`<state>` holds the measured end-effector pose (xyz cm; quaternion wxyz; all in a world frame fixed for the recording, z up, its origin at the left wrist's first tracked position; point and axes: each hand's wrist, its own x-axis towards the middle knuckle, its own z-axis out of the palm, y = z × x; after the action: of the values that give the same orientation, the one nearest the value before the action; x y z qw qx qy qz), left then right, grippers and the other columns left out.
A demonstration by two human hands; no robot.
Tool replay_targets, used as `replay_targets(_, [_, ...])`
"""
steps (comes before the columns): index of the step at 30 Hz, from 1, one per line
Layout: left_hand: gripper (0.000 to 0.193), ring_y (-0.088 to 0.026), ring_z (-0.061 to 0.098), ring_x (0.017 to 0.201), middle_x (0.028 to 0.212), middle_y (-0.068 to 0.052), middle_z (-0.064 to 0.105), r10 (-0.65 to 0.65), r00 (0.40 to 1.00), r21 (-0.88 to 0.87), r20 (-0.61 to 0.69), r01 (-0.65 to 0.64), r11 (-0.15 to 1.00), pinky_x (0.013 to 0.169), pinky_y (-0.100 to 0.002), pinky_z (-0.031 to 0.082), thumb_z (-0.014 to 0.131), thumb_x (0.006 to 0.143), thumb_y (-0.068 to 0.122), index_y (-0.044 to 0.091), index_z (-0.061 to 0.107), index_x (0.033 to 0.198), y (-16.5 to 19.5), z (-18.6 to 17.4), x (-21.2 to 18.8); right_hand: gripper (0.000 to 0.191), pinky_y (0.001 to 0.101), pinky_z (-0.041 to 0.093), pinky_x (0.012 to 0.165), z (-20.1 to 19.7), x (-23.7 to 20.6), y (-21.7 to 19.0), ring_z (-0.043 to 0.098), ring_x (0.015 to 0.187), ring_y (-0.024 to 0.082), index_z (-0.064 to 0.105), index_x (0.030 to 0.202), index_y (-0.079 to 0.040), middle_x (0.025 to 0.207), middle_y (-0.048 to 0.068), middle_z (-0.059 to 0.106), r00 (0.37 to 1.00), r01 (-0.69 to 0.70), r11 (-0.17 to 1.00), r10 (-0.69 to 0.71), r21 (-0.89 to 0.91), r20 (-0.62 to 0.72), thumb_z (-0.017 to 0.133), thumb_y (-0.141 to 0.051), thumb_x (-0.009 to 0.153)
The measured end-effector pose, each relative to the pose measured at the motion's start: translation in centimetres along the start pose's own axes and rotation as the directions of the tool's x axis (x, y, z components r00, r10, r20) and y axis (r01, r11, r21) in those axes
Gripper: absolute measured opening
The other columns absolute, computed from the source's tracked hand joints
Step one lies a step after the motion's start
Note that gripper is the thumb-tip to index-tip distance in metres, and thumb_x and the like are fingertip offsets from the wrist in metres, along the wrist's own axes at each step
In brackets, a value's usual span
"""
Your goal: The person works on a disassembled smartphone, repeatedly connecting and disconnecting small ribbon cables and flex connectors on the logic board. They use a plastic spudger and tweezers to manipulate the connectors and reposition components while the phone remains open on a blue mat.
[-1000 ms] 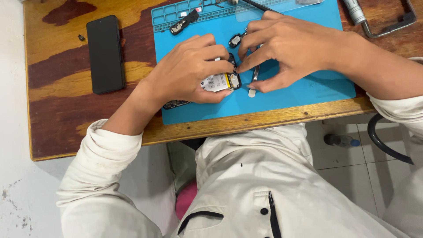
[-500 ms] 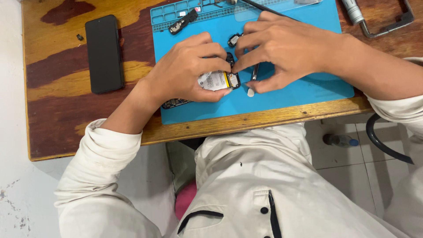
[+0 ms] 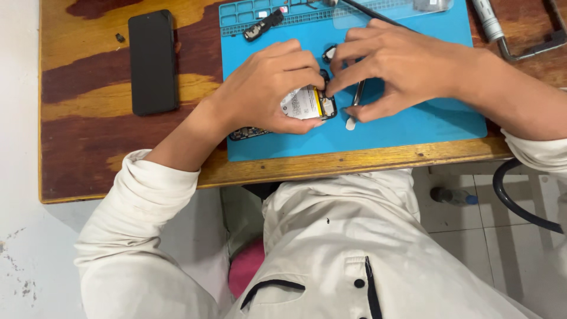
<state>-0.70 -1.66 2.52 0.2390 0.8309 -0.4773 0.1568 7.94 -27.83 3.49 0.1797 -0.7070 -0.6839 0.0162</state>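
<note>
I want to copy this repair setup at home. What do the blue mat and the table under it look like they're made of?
The blue mat looks like soft silicone or rubber: a matte, even surface with moulded compartments along its far edge. The table looks like wood with a glossy varnish: streaky brown and yellow grain and a pale raw-looking front edge. Whether it is solid wood or veneer cannot be told.

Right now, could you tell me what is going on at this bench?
A person in a cream shirt works on an opened phone lying on a blue repair mat. The left hand steadies it over the white battery, while the right hand pinches at its edge. A black phone lies apart on the wooden table.
</note>
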Motion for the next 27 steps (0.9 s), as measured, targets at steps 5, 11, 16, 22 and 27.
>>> replay_targets(5, [0.042,-0.026,0.058,0.095,0.108,-0.003,0.065,0.021,1.0,0.05,-0.007,-0.02,0.999,0.081,-0.038,0.05,0.091,0.078,0.029,0.009,0.074,0.11,0.09,-0.02,-0.06,0.041,0.042,0.047,0.089,-0.18,-0.31,0.59,0.062,0.101,0.025,0.082,0.107,-0.018,0.108,0.005,0.07,0.999,0.049,0.995,-0.047,0.084,-0.02,0.084,-0.029,0.067])
replay_targets(11, [0.037,-0.025,0.058,0.095,0.107,-0.002,0.065,0.026,1.0,0.039,-0.001,-0.026,0.999,0.081,-0.038,0.05,0.09,0.081,0.029,0.01,0.077,0.11,0.08,-0.04,-0.03,0.036,0.0415,0.051,0.088,-0.5,-0.61,0.87,0.064,0.103,0.027,0.083,0.101,-0.016,0.114,0.008,0.071,0.999,0.039,0.992,-0.038,0.123,-0.01,0.082,-0.024,0.066])
replay_targets(16, [0.035,-0.024,0.057,0.093,0.104,-0.002,0.064,0.055,0.998,0.129,0.03,-0.058,0.99,0.079,-0.038,0.049,0.089,0.082,0.031,0.01,0.078,0.108,0.31,-0.14,-0.02,0.035,0.0423,0.052,0.087,-0.64,-0.58,0.77,0.064,0.105,0.028,0.083,0.099,-0.015,0.114,0.01,0.072,0.999,0.05,0.992,-0.049,0.111,-0.017,0.083,-0.024,0.065])
replay_targets(22, [0.033,-0.023,0.057,0.096,0.107,-0.001,0.064,0.101,0.993,0.246,0.062,-0.113,0.963,0.079,-0.038,0.048,0.088,0.084,0.035,0.011,0.078,0.105,0.56,-0.25,0.06,0.037,0.0421,0.052,0.085,-0.69,-0.42,0.52,0.064,0.102,0.028,0.082,0.101,-0.014,0.112,0.009,0.072,0.999,0.041,0.995,-0.039,0.091,-0.029,0.083,-0.025,0.066])
replay_targets(27, [0.033,-0.025,0.054,0.099,0.111,0.0,0.063,0.033,0.999,0.122,-0.016,-0.031,0.992,0.082,-0.038,0.048,0.091,0.082,0.036,0.014,0.08,0.104,0.28,-0.51,-0.02,0.045,0.0435,0.05,0.083,-0.48,-0.43,-0.01,0.063,0.099,0.027,0.081,0.105,-0.014,0.105,0.006,0.072,0.998,0.056,0.998,-0.056,-0.011,-0.039,0.083,-0.031,0.064])
